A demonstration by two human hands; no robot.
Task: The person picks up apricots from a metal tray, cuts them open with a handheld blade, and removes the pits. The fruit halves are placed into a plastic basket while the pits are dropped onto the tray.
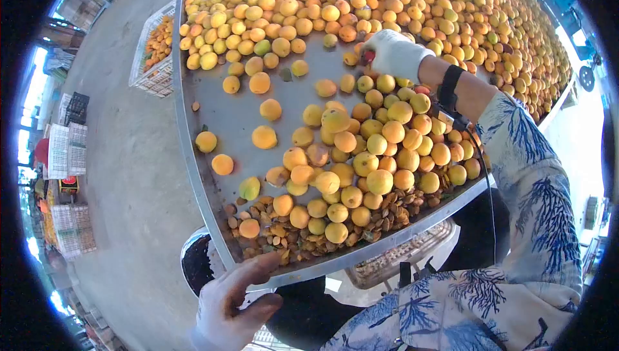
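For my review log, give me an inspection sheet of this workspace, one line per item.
Surface: grey table with a raised metal rim; a bare patch shows.
Job's things: apricots heaped at the far side and piled nearer; brown pits along the near rim.
Clutter: a dark leaf on the bare patch.
Left hand: thumb and fingers apart, at the near left corner; contact with rim unclear.
Right hand: gloved, curled among apricots; small red thing at its fingers, identity unclear.
Cables: thin cable hanging by the right forearm.
Surroundings: concrete floor, fruit-filled crate, stacked white crates.
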